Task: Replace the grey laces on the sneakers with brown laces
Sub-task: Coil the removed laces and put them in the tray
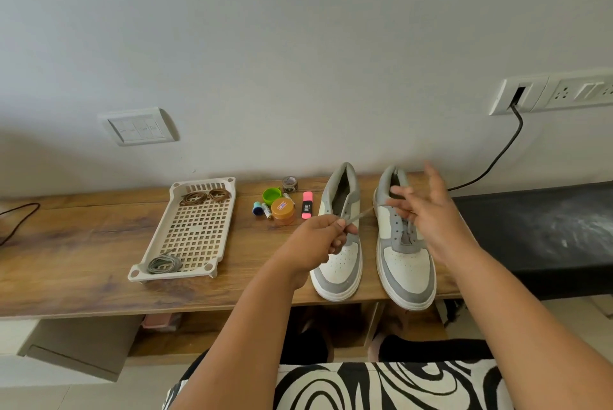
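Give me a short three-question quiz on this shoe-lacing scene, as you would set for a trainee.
1. True or false: the left sneaker shows no lace in its eyelets.
2. Which hand pinches the grey lace? A) left hand B) right hand
3. Fill in: the brown laces lie at the ____ end of the white tray, away from the person.

Key
1. True; only the right sneaker is laced, partly, in grey.
2. A; the right hand is spread open over the right sneaker.
3. Far; a grey lace bundle lies at the near end.
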`<state>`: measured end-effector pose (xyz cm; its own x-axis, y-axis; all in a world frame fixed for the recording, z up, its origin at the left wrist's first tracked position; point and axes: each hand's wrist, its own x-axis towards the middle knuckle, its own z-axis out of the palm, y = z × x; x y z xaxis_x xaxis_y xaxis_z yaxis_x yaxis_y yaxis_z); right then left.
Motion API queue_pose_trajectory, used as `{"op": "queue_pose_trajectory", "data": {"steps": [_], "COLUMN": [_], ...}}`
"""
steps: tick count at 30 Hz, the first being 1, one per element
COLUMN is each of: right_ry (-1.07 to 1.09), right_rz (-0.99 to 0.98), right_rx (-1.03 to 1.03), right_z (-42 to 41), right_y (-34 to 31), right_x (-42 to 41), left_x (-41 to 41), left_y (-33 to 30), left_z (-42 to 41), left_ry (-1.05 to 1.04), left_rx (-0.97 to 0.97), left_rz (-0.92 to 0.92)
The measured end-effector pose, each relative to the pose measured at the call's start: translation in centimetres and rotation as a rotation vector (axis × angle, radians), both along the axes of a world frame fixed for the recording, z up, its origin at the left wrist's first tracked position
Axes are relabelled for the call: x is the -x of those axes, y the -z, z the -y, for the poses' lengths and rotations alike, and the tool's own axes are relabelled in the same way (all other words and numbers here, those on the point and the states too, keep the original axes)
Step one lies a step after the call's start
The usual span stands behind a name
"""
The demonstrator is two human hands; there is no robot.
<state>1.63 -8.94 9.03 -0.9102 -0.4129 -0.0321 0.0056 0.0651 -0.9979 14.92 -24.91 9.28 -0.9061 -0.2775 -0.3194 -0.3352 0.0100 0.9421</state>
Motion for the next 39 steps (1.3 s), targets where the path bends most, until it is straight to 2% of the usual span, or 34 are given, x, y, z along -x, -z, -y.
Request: {"op": "queue_pose_trajectory", "data": {"steps": [4, 7, 11, 13, 17, 20, 32, 39], "right_ry": [-0.342, -0.349, -0.309, -0.248, -0.194, -0.177, -0.128, -0.205], "right_rz": [-0.391, -0.630, -0.797, -0.837, -0.900, -1.007, -0.999, -0.856], "right_rx": [-0.377, -0.377, -0.355, -0.372, -0.413, -0.405, -0.349, -0.394], "right_z": [0.7, 1.8, 2.9, 2.9, 2.2, 2.1, 2.2, 2.1], "right_y": [0.1, 1.0, 2.2, 2.4, 2.1, 1.8, 1.7, 2.2], "right_x": [-1.9, -2.9, -3.1, -2.9, -2.1, -2.0, -2.1, -1.8], "left_x": [-0.2, -0.2, -0.1, -0.2, -0.6, -0.7, -0.6, -0.5], "left_y": [-0.4, -0.5, -0.7, -0.7, -1.0, -1.2, -1.4, -1.2], "left_z": [0.3, 0.4, 0.4, 0.4, 0.0, -0.6, -0.6, -0.5], "left_ry": [-0.047, -0.066, -0.038, -0.021, 0.112, 0.178, 0.127, 0.121], "left_rx": [-0.197, -0.307, -0.386, -0.342, -0.040, 0.095, 0.070, 0.033], "left_rz": [-0.031, -0.053, -0.082, -0.081, -0.037, 0.001, 0.007, -0.016]}}
